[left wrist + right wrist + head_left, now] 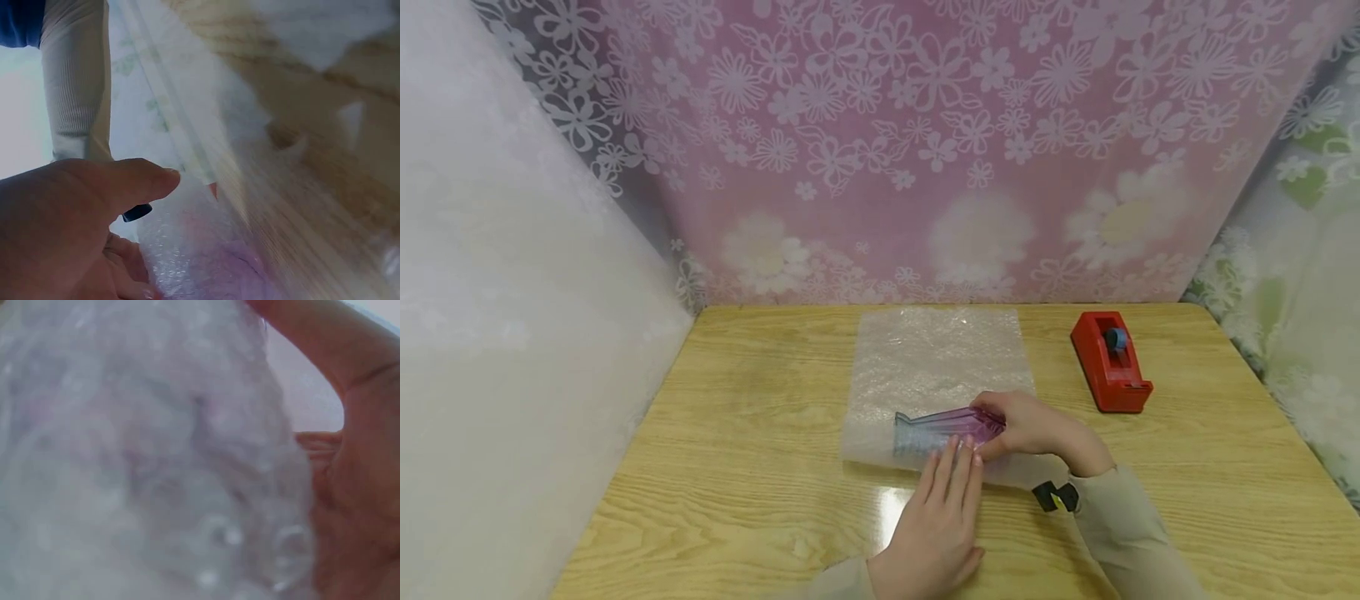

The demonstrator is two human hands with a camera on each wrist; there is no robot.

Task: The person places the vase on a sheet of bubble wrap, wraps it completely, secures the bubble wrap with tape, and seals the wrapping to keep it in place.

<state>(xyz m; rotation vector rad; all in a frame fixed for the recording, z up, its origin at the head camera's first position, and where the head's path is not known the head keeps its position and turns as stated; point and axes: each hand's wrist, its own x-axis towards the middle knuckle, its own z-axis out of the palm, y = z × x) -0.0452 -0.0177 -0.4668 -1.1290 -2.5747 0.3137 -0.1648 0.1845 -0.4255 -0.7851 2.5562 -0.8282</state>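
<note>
A glass vase (951, 417), purple at one end and fading to teal at the other, lies on its side on a sheet of bubble wrap (936, 350). The sheet's near part covers the vase's lower side. My right hand (1033, 425) grips the purple end, thumb and fingers around it. My left hand (934, 517) presses straight fingers on the wrap over the vase. In the right wrist view, bubble wrap (156, 487) fills most of the picture beside my right hand (369, 462). The left wrist view has my left hand (69, 212) near the wrapped purple glass.
A red tape dispenser (1097, 358) with a small blue roll stands at the right of the wooden table (737, 433). A black object (1056, 497) sits at the right sleeve's cuff. Floral curtains (865, 167) hang behind and on both sides.
</note>
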